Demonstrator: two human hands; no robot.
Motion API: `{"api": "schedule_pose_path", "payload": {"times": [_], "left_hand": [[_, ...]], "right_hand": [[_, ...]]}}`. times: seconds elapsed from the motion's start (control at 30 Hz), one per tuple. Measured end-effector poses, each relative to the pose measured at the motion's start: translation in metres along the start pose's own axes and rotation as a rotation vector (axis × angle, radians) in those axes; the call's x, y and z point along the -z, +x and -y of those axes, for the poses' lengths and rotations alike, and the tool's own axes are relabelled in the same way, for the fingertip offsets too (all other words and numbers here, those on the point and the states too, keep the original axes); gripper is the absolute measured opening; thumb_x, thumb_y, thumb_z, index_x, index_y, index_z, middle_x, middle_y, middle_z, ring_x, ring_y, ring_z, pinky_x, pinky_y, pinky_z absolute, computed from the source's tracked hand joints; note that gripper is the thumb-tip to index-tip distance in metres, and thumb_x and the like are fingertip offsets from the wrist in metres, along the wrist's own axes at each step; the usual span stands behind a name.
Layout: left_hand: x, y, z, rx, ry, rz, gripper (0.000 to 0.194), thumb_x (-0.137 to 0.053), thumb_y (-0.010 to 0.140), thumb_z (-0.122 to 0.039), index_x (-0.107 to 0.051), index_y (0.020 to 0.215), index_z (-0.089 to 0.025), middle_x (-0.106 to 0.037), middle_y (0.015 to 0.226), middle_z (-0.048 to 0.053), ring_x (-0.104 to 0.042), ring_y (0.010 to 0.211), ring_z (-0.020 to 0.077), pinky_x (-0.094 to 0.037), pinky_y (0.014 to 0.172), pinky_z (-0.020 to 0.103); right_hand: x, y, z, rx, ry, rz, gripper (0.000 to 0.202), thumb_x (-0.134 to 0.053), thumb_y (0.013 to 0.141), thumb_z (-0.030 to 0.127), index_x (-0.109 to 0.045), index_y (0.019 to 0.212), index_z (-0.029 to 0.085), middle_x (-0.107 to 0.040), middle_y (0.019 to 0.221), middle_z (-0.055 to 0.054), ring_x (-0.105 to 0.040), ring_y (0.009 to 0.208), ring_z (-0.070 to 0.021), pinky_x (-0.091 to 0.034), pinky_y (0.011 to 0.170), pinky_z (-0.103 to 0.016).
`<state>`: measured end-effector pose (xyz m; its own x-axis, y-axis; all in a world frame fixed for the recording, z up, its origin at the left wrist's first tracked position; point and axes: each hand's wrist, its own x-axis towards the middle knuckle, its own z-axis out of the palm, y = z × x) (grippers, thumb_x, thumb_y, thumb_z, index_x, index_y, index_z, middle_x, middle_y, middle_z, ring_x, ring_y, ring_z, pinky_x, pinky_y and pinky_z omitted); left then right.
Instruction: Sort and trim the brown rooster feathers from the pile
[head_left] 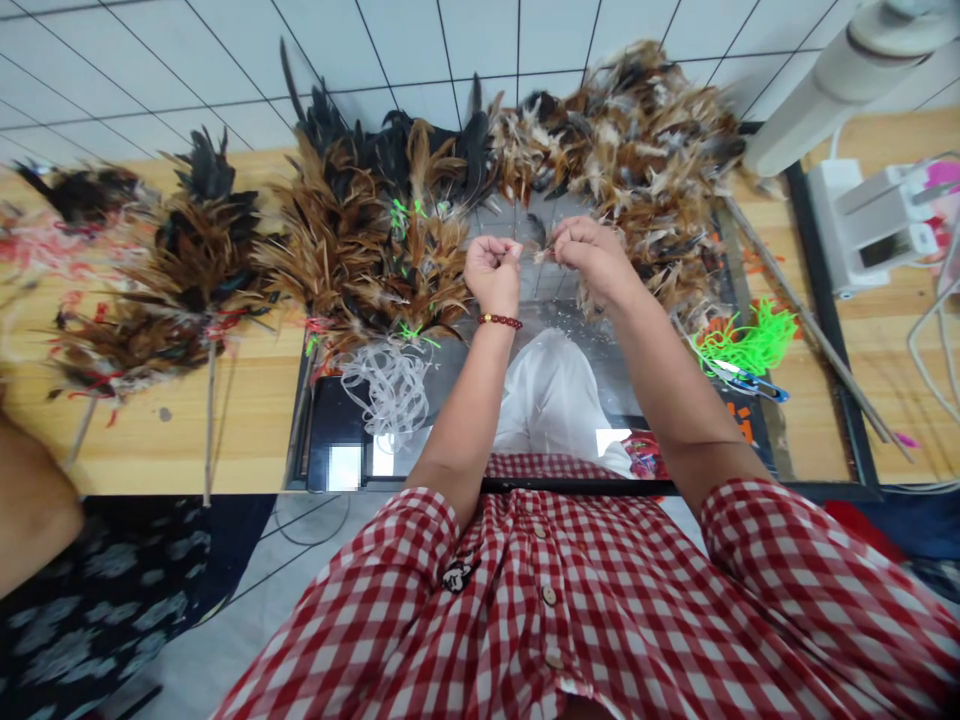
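Over the dark glossy board [465, 365], my left hand [495, 272] is closed in a pinch, a beaded bracelet at its wrist. Whatever it pinches is too small to name. My right hand [589, 255] is closed on a small brown feather [541, 254], which points toward the left fingertips. Just left of my hands lie bunches of brown and black feathers [337, 220], with bright green ties showing among them. A large heap of loose brown and white feathers [652, 150] spreads behind and beside my right hand.
Clear plastic strips [390, 385] lie by a black phone [334, 440]. At right are green strings [750, 335], a blue cutter [757, 383], a thin stick [817, 330], a white cylinder [825, 85] and a white charger [862, 220]. Another person's arm [34, 500] is at left, near feather dusters [202, 250].
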<state>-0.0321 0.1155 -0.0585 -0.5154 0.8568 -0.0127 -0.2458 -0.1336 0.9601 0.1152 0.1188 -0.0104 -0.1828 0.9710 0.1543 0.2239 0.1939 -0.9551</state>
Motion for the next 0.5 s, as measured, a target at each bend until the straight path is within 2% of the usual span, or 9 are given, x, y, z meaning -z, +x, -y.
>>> {"api": "schedule_pose_path", "payload": {"times": [0.13,0.3,0.4,0.5], "left_hand": [[-0.001,-0.001,-0.002,0.017,-0.004,-0.012,0.039,-0.068,0.074,0.003,-0.04,0.075,-0.023,-0.061,0.07,-0.01,-0.057,0.06,0.0041,-0.046,0.065,0.018],[-0.004,-0.003,-0.009,0.033,-0.03,-0.056,0.046,-0.062,0.07,0.013,-0.033,0.071,-0.023,-0.057,0.062,-0.013,-0.058,0.06,0.0041,-0.049,0.071,0.018],[-0.005,-0.006,-0.015,0.058,-0.065,-0.06,0.045,-0.063,0.073,0.014,-0.037,0.072,-0.023,-0.059,0.061,-0.012,-0.06,0.059,0.004,-0.049,0.069,0.017],[-0.005,-0.011,-0.021,0.121,-0.033,-0.001,0.03,-0.07,0.087,-0.005,-0.048,0.078,-0.023,-0.062,0.062,-0.01,-0.055,0.049,0.0043,-0.044,0.056,0.018]], "right_hand": [[0.0,-0.004,0.005,-0.031,0.004,0.119,0.021,-0.065,0.074,0.009,-0.059,0.057,0.019,-0.06,0.083,-0.003,-0.062,0.094,-0.0195,-0.053,0.097,-0.041],[0.002,-0.005,0.003,0.017,-0.029,0.216,0.012,-0.072,0.069,0.018,-0.065,0.059,0.02,-0.059,0.084,-0.003,-0.061,0.095,-0.0198,-0.053,0.098,-0.04],[0.006,-0.003,-0.002,0.025,-0.075,0.143,0.015,-0.074,0.074,0.022,-0.065,0.061,0.02,-0.058,0.083,-0.003,-0.061,0.097,-0.0206,-0.052,0.102,-0.043],[0.01,0.0,-0.007,0.065,-0.16,-0.041,0.019,-0.074,0.081,0.027,-0.065,0.065,0.02,-0.056,0.081,-0.003,-0.06,0.097,-0.0212,-0.051,0.104,-0.046]]}}
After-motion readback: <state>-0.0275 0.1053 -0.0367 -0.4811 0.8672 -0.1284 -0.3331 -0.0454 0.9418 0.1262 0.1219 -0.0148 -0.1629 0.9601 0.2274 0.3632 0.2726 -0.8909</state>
